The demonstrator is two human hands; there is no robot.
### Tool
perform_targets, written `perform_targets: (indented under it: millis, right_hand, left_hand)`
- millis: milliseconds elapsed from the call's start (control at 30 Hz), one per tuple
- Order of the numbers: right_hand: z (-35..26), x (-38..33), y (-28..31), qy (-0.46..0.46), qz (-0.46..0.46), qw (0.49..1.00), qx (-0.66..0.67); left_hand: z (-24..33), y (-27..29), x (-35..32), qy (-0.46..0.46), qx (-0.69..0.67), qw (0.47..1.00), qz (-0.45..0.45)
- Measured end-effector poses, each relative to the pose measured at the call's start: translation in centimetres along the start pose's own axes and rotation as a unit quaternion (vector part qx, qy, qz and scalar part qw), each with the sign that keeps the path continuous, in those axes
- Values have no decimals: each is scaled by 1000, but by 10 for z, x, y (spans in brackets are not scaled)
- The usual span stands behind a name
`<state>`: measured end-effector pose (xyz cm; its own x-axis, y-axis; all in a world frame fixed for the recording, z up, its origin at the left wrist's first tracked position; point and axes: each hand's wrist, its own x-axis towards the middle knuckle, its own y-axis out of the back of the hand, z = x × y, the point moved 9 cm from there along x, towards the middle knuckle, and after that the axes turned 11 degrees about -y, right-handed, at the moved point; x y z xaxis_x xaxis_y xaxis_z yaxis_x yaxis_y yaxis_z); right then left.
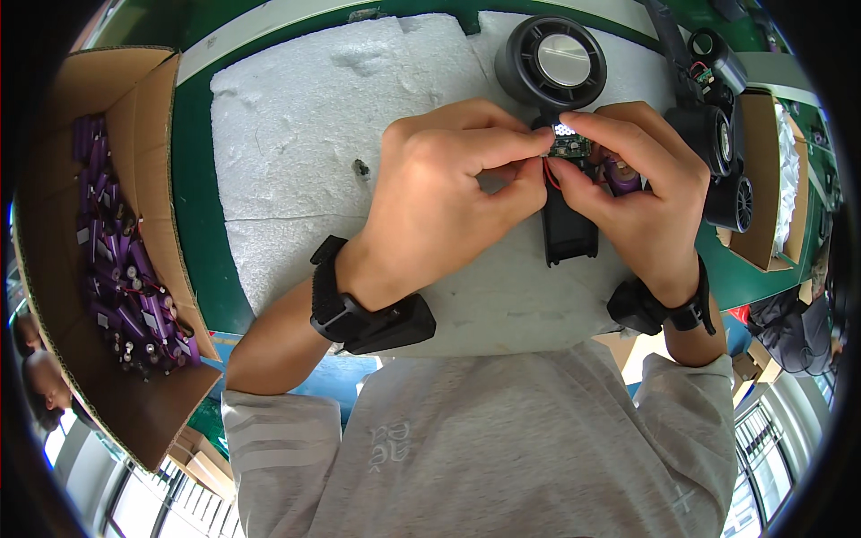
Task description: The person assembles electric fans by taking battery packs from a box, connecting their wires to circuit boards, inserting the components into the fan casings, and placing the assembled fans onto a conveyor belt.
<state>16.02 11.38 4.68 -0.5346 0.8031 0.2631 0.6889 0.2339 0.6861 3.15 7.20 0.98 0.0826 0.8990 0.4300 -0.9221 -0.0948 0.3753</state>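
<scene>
A black handheld fan lies on the foam sheet, its round head (511, 67) away from me and its open handle (571, 229) toward me. A small green circuit board (574, 148) with lit white dots sits at the top of the handle. My left hand (439, 184) is closed, thumb and forefinger pinching the board's left edge. From the other side my right hand (655, 166) closes on the board with its fingertips. Red wire (552, 176) loops between my thumbs. A purple battery cell (621, 176) shows beneath my right fingers, partly hidden.
At the left stands a cardboard box (161, 170) of purple battery cells (126, 260). More black fan parts (717, 134) lie to the right, beside another cardboard box (760, 179). White foam (296, 134) covers much of the green tabletop (211, 242).
</scene>
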Motion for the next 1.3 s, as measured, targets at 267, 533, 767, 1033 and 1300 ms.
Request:
perform_targets:
  millis: [267,533,767,1033,1300]
  right_hand:
    - [15,0,2,-104,-56,992,53]
    - [12,-3,0,-71,-67,995,13]
    - [8,-4,2,-41,-19,999,-9]
    - [3,-4,0,-15,-16,999,-42]
    - [44,-5,-20,-261,-170,947,83]
  left_hand:
    - [-5,-5,3,58,-92,994,-34]
    - [-14,-14,-2,120,-175,976,-56]
    - [-15,-16,0,121,-160,978,-48]
    - [-14,-14,0,120,-148,981,-23]
    - [0,-8,9,20,-31,999,-40]
